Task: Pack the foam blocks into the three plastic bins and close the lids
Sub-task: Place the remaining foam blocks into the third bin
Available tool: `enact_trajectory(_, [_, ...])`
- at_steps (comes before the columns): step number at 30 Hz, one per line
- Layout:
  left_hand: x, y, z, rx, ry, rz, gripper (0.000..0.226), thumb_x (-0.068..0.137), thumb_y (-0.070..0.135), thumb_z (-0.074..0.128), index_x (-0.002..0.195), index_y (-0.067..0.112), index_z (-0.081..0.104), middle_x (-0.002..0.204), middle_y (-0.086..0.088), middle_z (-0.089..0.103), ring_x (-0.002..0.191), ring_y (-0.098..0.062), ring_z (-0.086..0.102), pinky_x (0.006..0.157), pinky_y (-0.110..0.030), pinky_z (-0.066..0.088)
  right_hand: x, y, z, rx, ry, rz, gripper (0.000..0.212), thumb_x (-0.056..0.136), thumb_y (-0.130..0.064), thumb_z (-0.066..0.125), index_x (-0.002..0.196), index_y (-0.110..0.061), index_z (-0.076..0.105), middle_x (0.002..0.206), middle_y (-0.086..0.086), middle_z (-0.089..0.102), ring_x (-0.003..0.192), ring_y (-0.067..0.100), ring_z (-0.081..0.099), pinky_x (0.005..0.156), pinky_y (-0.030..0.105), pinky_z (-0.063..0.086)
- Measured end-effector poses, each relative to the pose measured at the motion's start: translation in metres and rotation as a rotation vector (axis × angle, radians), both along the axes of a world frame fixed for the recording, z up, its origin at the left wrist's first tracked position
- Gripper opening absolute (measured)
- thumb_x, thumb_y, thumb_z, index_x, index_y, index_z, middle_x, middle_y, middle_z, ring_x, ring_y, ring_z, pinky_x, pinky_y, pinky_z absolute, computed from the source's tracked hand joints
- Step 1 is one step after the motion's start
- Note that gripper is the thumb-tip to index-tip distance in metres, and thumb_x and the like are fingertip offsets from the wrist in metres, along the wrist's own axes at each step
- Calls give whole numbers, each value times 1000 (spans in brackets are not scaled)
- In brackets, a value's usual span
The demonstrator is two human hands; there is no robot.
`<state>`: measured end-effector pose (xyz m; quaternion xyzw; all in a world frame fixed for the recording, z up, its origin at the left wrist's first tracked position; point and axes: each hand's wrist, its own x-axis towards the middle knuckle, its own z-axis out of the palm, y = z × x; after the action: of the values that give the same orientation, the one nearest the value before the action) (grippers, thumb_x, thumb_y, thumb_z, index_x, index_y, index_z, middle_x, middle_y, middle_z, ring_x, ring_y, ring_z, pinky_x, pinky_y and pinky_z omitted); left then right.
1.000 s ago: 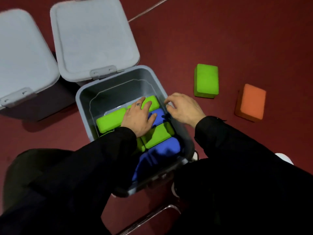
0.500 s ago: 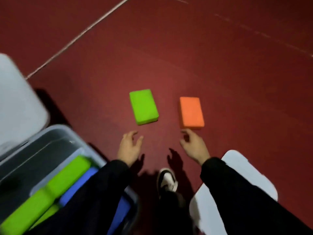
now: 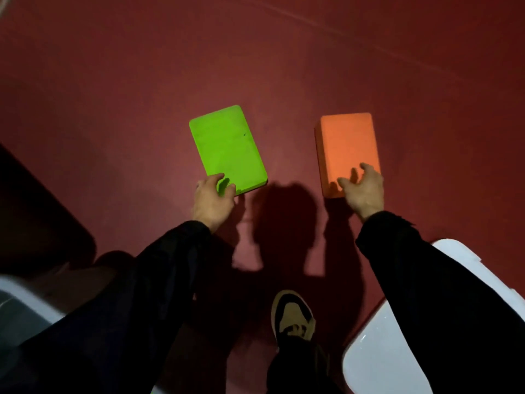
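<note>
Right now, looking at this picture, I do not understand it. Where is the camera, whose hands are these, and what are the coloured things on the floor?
There is no machine here. A person wears a camera on the head, so the single picture looks forward and down at that person's own arms in black sleeves.

On the dark red floor lie two foam blocks, flat and apart from each other. The left hand reaches the near corner of the green block, with thumb and fingers around its edge. The right hand has its fingers spread on the near end of the orange block. Neither block looks lifted yet, so I cannot call either one firmly held.

Below you see the person's shoe. The white shape at lower right and the grey one at lower left seem to be parts of plastic bins or lids.
</note>
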<state>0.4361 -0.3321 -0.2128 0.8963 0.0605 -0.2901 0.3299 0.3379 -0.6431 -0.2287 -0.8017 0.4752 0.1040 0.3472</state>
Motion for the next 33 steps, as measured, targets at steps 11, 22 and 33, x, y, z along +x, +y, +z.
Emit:
enact_trajectory(11, [21, 10, -123, -211, 323, 525, 78, 59, 66, 73, 114, 13, 61, 107, -10, 73, 93, -38, 71, 78, -53, 56, -9, -50, -68, 246, -21, -576, 116, 73, -67, 77, 161, -22, 17, 156, 11, 42, 140, 30, 45, 116, 37, 36])
enact_trajectory(22, [-13, -65, -64, -356, 411, 520, 19, 86, 33, 74, 88, 18, 63, 46, 12, 52, 35, -4, 41, 37, -17, 28, -14, -27, -60, 297, -127, -740, 113, 69, -51, 89, 154, -17, 23, 148, 13, 45, 128, 30, 52, 110, 41, 43])
enact_trajectory(33, [-75, 35, 41, -323, -88, 494, 84, 71, 26, 84, 141, 21, 37, 116, 6, 63, 102, -15, 65, 88, -31, 55, -61, 74, 13, 566, -484, -799, 86, 79, -30, 87, 147, -15, 36, 126, 0, 59, 107, 22, 65, 85, 43, 58])
